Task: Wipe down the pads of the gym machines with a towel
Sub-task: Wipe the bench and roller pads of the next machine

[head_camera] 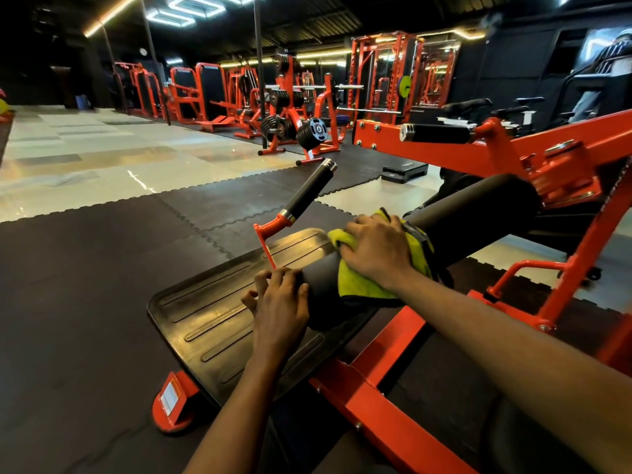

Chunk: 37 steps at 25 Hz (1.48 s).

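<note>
From the head view: the right hand (376, 254) is spread palm-down on the yellow-green towel (362, 285), its fingers laid loosely over the cloth and pressing it rather than bunching it up. The towel is draped over the top of the black roller pad (478, 213), near the pad's closer end. The left hand (280, 302) is at that very end (fingers clearly bent here), clasping the pad's rim with the thumb lying along the side. Just beneath the left wrist sits the ribbed black footplate (205, 319), tilted on the orange frame (376, 388). A black handle grip (307, 193) juts up beyond the hands. Weight plates (314, 130) stand racked well apart, across the floor.
</note>
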Motion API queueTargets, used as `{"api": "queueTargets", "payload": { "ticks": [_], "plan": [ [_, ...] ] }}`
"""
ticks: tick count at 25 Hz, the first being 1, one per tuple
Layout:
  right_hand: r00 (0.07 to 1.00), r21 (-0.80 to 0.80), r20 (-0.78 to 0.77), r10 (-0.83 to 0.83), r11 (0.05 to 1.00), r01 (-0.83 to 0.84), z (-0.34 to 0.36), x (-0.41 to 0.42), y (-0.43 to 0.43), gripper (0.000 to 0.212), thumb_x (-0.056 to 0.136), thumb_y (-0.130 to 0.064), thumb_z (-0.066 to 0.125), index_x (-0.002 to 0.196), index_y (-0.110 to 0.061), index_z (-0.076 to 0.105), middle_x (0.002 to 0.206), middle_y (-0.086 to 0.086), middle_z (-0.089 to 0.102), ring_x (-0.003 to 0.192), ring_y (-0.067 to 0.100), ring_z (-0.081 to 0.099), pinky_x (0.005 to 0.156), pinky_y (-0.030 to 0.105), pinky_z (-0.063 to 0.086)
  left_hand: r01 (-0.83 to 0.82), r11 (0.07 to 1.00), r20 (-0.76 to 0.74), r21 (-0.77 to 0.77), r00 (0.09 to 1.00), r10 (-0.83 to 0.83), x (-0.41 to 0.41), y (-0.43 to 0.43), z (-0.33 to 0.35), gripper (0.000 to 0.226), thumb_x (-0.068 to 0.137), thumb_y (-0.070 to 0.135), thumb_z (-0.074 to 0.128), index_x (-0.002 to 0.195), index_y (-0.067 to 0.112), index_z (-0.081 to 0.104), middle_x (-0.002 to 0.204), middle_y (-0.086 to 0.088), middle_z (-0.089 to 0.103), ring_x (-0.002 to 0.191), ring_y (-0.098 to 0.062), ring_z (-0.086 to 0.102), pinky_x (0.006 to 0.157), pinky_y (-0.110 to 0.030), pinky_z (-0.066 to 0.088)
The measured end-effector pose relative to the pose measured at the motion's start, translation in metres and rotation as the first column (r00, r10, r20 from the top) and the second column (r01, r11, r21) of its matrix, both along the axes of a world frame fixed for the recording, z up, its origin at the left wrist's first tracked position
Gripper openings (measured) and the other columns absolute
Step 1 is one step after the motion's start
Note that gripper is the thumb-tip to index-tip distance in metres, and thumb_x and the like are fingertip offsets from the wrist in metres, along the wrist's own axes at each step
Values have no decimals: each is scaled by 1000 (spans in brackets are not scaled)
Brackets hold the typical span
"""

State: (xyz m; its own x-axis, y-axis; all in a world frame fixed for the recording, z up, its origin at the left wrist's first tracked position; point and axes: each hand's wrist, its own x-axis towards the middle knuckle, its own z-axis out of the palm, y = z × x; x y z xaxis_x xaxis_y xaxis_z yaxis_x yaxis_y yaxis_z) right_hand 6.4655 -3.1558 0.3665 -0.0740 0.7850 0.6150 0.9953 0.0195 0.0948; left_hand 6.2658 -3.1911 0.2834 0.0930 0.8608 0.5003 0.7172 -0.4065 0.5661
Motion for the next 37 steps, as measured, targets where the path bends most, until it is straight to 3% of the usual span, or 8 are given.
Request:
{"api": "queueTargets", "payload": {
  "ticks": [7, 14, 19, 21, 26, 30, 32, 37],
  "plan": [
    [938, 70, -220, -267, 955, 288, 56, 140, 4, 31, 84, -45, 60, 106, -27, 72, 120, 1, 65, 114, 31, 54, 104, 56, 34, -12, 999, 40, 33, 999, 11, 15, 1, 10, 29, 97, 26, 55, 123, 16, 60, 126, -3, 53, 126, -22, 31, 101, -48, 43],
    [1000, 71, 23, 7, 997, -8, 4, 61, -13, 33, 92, -51, 50, 110, -34, 71, 141, -5, 60, 149, 30, 29, 115, 68, 1, 24, 993, -8, 119, 1000, -23, 34, 5, 24, 27, 96, 21, 57, 122, 15, 63, 126, -4, 57, 123, -19, 35, 94, -28, 25],
    [938, 58, -154, -309, 945, 321, 56, 148, 7, 30, 91, -48, 58, 109, -30, 74, 144, 1, 58, 149, 38, 24, 115, 69, -2, 206, 968, -68, 140, 978, -198, 67, 18, 40, 24, 97, 27, 53, 119, 20, 60, 122, 0, 57, 117, -14, 43, 93, -34, 36],
    [906, 26, -220, -361, 927, 375, 60, 143, 10, 32, 91, -50, 53, 105, -30, 73, 135, 1, 63, 141, 34, 34, 117, 68, 6, 228, 962, -54, 150, 973, -222, 76, 22, 45, 23, 98, 24, 54, 119, 18, 61, 122, -1, 57, 115, -16, 45, 93, -39, 45],
    [994, 120, 12, -106, 987, 104, 32, 151, -4, 36, 90, -54, 48, 102, -29, 70, 114, -8, 69, 123, 27, 51, 110, 56, 26, 235, 950, -107, 207, 970, -217, 92, 34, 47, 17, 97, 24, 57, 112, 17, 60, 116, -2, 56, 110, -19, 46, 87, -38, 46],
    [895, 40, -185, -405, 907, 419, 81, 217, 20, 33, 92, -51, 57, 106, -26, 74, 121, 1, 68, 133, 33, 42, 116, 61, 11, 206, 953, -116, 223, 976, -184, 92, 41, 37, 15, 97, 28, 56, 110, 21, 55, 114, 0, 53, 106, -20, 45, 85, -42, 47],
    [852, 39, -197, -486, 864, 502, 86, 205, 27, 33, 93, -49, 57, 102, -22, 75, 111, 3, 71, 123, 32, 49, 114, 55, 23, 204, 954, -130, 222, 975, -178, 92, 42, 36, 16, 96, 32, 52, 109, 24, 53, 113, 1, 52, 106, -20, 45, 85, -47, 47],
    [975, 100, -16, -224, 969, 224, 60, 187, 8, 33, 94, -50, 52, 101, -24, 71, 104, 5, 72, 107, 29, 59, 97, 46, 35, 193, 954, -129, 228, 978, -167, 93, 41, 35, 17, 95, 35, 48, 109, 26, 51, 111, 2, 52, 106, -20, 44, 84, -48, 46]
  ]
}}
